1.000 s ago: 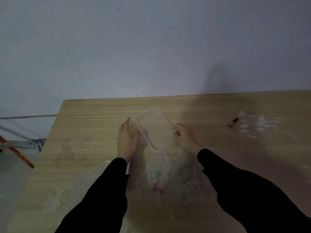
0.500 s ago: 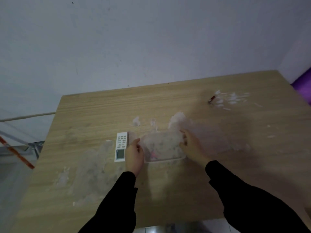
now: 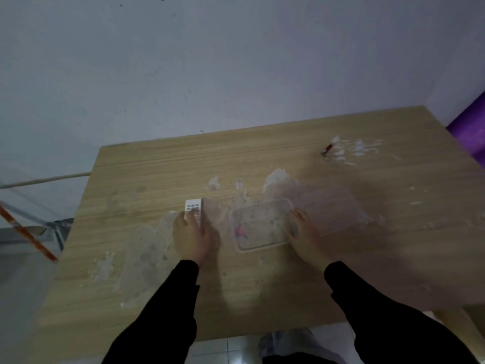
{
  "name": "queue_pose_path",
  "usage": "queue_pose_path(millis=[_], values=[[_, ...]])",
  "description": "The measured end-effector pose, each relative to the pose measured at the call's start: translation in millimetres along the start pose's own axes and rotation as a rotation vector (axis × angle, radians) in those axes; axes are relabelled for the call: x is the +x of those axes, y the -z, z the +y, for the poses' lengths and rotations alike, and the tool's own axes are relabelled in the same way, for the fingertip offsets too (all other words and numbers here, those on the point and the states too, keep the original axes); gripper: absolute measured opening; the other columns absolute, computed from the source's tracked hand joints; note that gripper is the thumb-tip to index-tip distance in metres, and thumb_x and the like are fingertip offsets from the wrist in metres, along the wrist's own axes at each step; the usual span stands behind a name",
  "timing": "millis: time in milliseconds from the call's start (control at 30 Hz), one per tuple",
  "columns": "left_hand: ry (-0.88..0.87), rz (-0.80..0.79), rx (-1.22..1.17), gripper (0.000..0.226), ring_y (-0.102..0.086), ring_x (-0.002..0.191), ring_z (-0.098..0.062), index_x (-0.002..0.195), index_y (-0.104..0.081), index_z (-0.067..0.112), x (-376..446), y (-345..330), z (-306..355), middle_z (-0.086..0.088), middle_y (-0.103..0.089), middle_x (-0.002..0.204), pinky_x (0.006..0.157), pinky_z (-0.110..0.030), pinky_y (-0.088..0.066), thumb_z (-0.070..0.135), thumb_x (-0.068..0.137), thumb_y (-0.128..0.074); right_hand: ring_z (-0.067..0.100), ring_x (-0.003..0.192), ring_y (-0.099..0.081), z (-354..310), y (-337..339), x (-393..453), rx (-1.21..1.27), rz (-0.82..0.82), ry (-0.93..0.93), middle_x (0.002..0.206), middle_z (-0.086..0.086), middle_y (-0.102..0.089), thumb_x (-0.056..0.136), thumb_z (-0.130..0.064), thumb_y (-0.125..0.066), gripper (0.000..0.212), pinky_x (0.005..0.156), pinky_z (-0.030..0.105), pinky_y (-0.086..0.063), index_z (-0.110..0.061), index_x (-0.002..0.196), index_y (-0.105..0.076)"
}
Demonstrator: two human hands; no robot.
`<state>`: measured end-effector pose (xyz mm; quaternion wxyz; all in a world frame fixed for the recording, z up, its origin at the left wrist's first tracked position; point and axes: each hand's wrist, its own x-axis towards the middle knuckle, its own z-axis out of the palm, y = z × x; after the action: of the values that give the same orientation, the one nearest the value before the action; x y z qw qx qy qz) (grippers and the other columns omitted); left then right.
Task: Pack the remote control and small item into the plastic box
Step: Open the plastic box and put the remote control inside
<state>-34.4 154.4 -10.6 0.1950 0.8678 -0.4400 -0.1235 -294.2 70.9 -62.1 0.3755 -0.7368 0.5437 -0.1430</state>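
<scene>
A clear plastic box (image 3: 262,248) lies open on the wooden table (image 3: 262,158), with a small pink item (image 3: 240,232) inside near its left end. Its clear lid (image 3: 332,208) lies flat just right of it. The white remote control (image 3: 193,206) sits left of the box. My left hand (image 3: 190,233) covers the remote's lower half, fingers curled around it. My right hand (image 3: 304,232) rests against the box's right end, fingers touching the rim.
White smears and scraps mark the tabletop, with a small red-tipped object (image 3: 326,149) among white flakes at the back right. A purple thing (image 3: 469,132) shows past the table's right edge. An orange bar (image 3: 29,235) and metal frame stand left of the table.
The lid came off the box and now lies to its right. My left hand moved left from the box onto the remote. My right hand stayed at the box's right end.
</scene>
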Motion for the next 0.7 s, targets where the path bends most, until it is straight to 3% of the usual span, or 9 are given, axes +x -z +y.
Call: queue_pose_path(millis=[167, 267, 333, 467, 600, 700], values=[[0.125, -0.14, -0.052, 0.05, -0.049, 0.113, -0.044, 0.126, -0.043, 0.004, 10, 3, -17, -0.029, -0.053, 0.121, 0.091, -0.051, -0.046, 0.022, 0.083, -0.06, 0.026, 0.141, -0.025, -1, 1, -3, 0.037, 0.007, 0.022, 0.153, 0.012, -0.026, 0.092, -0.014, -0.054, 0.053, 0.116, 0.04, -0.026, -0.011, 0.141, -0.034], [0.114, -0.107, -0.17, 0.056, -0.056, 0.108, -0.042, 0.128, -0.044, 0.002, 12, 5, -8, -0.028, -0.058, 0.121, 0.088, -0.046, -0.048, 0.016, 0.079, -0.066, 0.028, 0.138, -0.032, 1, 0, -5, 0.054, 0.046, 0.042, 0.149, 0.013, -0.033, 0.09, -0.012, -0.056, 0.054, 0.111, 0.033, -0.03, -0.01, 0.139, -0.035], [0.026, -0.062, -0.239, 0.055, -0.058, 0.107, -0.04, 0.127, -0.047, 0.002, 10, 5, 3, -0.025, -0.061, 0.118, 0.086, -0.043, -0.048, 0.012, 0.077, -0.068, 0.024, 0.138, -0.031, 4, -3, -6, 0.098, 0.061, 0.036, 0.151, 0.01, -0.031, 0.088, -0.01, -0.057, 0.062, 0.107, 0.026, -0.026, -0.014, 0.143, -0.027], [-0.192, -0.021, -0.298, 0.046, -0.057, 0.1, -0.035, 0.119, -0.055, 0.004, 8, 8, 32, -0.02, -0.063, 0.108, 0.08, -0.03, -0.041, 0.006, 0.074, -0.065, 0.023, 0.138, -0.031, 8, -10, -5, 0.139, 0.101, 0.002, 0.153, 0.008, -0.029, 0.089, -0.021, -0.058, 0.069, 0.106, 0.028, -0.024, -0.019, 0.146, -0.018], [-0.43, -0.219, -0.277, 0.055, -0.054, 0.108, -0.029, 0.129, -0.049, 0.006, -1, 2, 59, -0.016, -0.059, 0.117, 0.09, -0.027, -0.04, 0.006, 0.075, -0.064, 0.024, 0.136, -0.034, 13, -12, -4, 0.132, 0.11, -0.006, 0.151, 0.009, -0.033, 0.088, -0.023, -0.058, 0.071, 0.106, 0.03, -0.025, -0.025, 0.146, -0.017], [-0.54, -0.395, -0.186, 0.051, -0.053, 0.109, -0.027, 0.127, -0.05, 0.01, -10, -9, 67, -0.014, -0.058, 0.119, 0.092, -0.032, -0.042, 0.009, 0.078, -0.061, 0.018, 0.135, -0.033, 13, -13, -4, 0.151, 0.099, -0.016, 0.152, 0.004, -0.032, 0.09, -0.025, -0.053, 0.069, 0.106, 0.03, -0.025, -0.032, 0.145, -0.013]])
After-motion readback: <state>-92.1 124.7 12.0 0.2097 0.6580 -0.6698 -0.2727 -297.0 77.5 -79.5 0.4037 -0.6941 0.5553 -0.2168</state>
